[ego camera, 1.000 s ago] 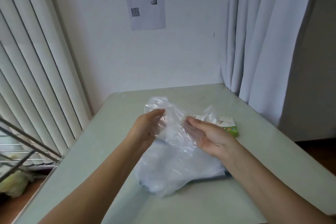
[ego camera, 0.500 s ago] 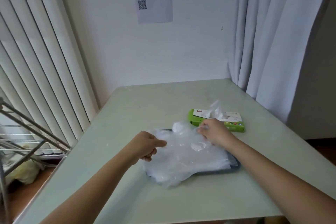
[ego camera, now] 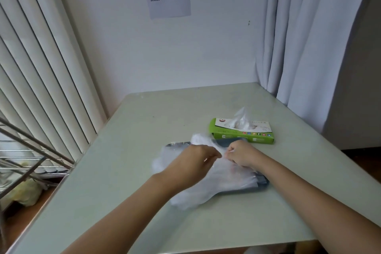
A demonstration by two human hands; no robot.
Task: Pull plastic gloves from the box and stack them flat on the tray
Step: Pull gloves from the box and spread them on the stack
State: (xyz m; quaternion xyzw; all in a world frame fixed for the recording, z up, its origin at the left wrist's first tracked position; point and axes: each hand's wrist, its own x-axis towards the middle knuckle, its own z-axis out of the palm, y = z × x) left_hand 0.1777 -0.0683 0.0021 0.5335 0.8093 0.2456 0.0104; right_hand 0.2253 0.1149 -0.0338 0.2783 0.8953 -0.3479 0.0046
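Table (ego camera: 123, 202) bore the tray (ego camera: 262, 182), its gloves (ego camera: 224, 179) rumpled and spilling off the tray's near-left edge; box (ego camera: 243, 137) sat just behind the tray. Flattening step, likely: right hand (ego camera: 240, 154) pinched the gloves over the tray's middle, left hand (ego camera: 193, 159) curled over the tray too, hold too blurred to tell. Next probably needed smoothing the pile flat before another pull from the box.

The glove that both hands held up in the air one second ago now lies on the glove pile (ego camera: 226, 179) on the tray (ego camera: 263, 182). The left hand (ego camera: 195, 158) has moved from the pile's left edge to its middle. The right hand (ego camera: 240, 154) almost meets it there and grips the plastic.
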